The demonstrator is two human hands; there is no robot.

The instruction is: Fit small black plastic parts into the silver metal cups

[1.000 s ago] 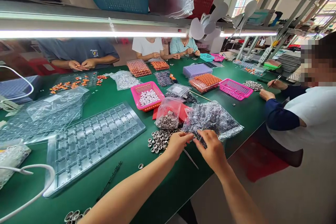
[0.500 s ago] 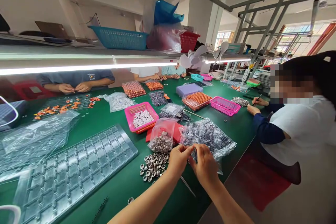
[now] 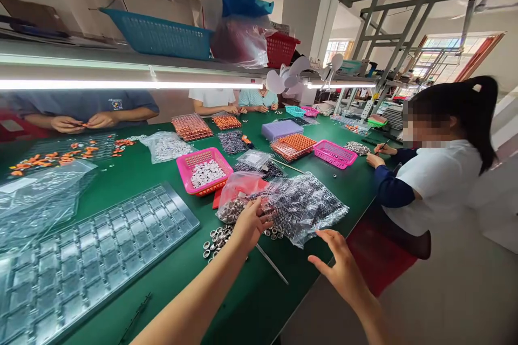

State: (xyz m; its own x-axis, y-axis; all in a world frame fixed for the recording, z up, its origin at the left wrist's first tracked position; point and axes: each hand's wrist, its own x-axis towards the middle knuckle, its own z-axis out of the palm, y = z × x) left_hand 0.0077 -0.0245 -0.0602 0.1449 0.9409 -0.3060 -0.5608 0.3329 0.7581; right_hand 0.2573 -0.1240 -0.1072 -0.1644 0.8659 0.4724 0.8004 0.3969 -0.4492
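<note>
My left hand (image 3: 251,225) reaches over the pile of round metal rings (image 3: 218,240), fingers apart, beside the clear bag of black-and-silver small parts (image 3: 309,205). I see nothing held in it. My right hand (image 3: 340,264) is open near the table's edge, thumb and fingers spread, just in front of that bag; it holds nothing visible. An open plastic bag (image 3: 231,207) with more metal rings lies just beyond my left hand. A thin metal rod (image 3: 272,264) lies on the green table between my two hands.
A clear compartment tray (image 3: 109,248) lies at left. Behind the bags stands a pink basket (image 3: 184,170) of white pieces. Farther back are a purple block (image 3: 281,129), orange parts in trays (image 3: 297,143) and a second pink basket (image 3: 335,154). A co-worker (image 3: 441,178) sits at right.
My hands were together at the fingertips; they have parted. The left moved left and up toward the bags, the right moved right and down and opened. The camera view shifted slightly.
</note>
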